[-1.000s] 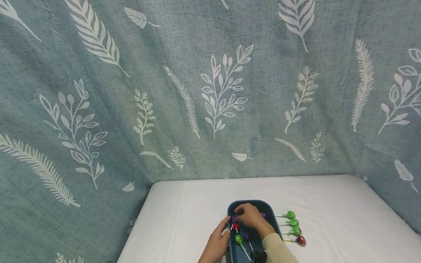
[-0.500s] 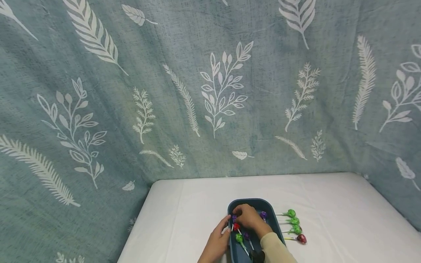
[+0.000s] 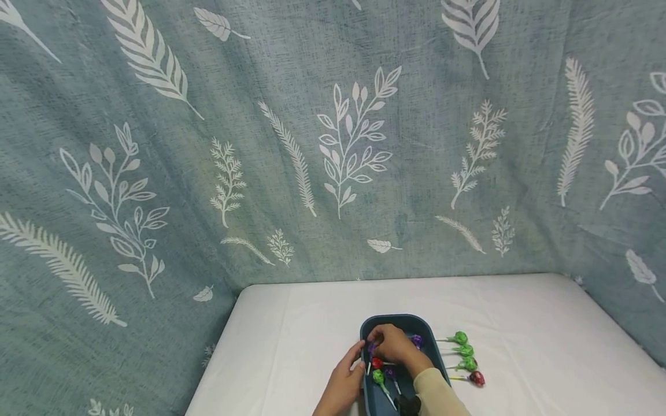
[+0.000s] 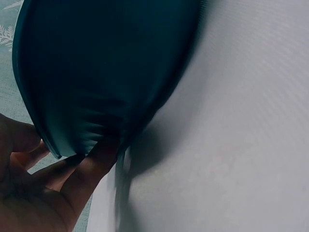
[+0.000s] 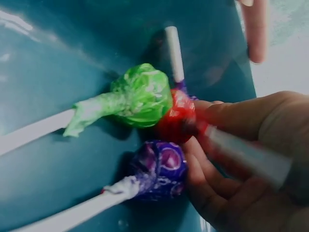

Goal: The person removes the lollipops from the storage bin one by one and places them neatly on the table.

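My left hand [image 3: 343, 378] holds the left side of a dark blue tray [image 3: 368, 398], its fingers against the outer wall [image 4: 96, 159] in the left wrist view. Inside the tray, my right hand [image 3: 393, 345] pinches a purple-wrapped lollipop [image 3: 371, 349], whose head is mostly hidden by the fingers. Its white stick [image 5: 175, 53] points away in the right wrist view. Touching those fingers is a red lollipop [image 5: 178, 116], its stick blurred. A green lollipop [image 5: 142, 96] and another purple lollipop [image 5: 159, 169] lie beside it.
Right of the tray, several lollipops lie in a column on the white tablecloth [image 3: 291, 341]: green ones [image 3: 463, 350] and a dark red one [image 3: 476, 378]. One more purple lollipop [image 3: 417, 341] lies at the tray's far right. A leaf-patterned curtain [image 3: 333, 173] hangs behind.
The purple lollipop at my right fingers has shifted slightly toward me. The red lollipop has swung round, its stick now pointing right. My left hand stays at the tray's side.
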A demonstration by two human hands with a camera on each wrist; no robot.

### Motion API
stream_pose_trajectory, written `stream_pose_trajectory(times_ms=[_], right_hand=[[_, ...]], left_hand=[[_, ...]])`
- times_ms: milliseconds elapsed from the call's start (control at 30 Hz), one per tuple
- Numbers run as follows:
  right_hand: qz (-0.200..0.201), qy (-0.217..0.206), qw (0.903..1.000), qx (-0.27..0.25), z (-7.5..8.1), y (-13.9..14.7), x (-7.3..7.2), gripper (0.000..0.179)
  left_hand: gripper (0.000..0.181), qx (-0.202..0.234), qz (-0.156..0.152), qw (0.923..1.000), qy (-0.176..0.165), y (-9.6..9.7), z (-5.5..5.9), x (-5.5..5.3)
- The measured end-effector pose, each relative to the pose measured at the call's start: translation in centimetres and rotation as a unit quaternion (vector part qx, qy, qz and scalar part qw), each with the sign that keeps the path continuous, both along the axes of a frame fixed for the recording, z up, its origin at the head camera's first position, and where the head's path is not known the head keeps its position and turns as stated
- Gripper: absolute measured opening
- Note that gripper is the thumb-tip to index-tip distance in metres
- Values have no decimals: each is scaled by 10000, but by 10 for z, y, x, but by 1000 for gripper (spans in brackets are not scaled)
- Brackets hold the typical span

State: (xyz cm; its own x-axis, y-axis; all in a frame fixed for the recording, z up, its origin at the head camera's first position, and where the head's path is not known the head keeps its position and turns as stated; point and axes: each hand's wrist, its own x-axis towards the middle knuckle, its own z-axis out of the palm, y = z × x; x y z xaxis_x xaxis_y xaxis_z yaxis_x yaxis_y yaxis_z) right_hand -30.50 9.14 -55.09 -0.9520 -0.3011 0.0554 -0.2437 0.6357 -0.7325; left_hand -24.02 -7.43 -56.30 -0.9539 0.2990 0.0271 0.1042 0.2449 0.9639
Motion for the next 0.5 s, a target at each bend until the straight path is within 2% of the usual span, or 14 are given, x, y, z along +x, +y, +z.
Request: stream_pose_trajectory(times_ms=[233,400,500], right_hand=[[284,-325,9991,45,2,2,2,22],[432,-379,9983,122,1,3,3,20],[467,-339,9982,165,2,4,3,18]], left_hand=[[41,176,42,9997,-178,0,-1,1],[42,-43,84,10000,-29,0,-1,1],[41,-47,88,9999,-79,0,-1,0]])
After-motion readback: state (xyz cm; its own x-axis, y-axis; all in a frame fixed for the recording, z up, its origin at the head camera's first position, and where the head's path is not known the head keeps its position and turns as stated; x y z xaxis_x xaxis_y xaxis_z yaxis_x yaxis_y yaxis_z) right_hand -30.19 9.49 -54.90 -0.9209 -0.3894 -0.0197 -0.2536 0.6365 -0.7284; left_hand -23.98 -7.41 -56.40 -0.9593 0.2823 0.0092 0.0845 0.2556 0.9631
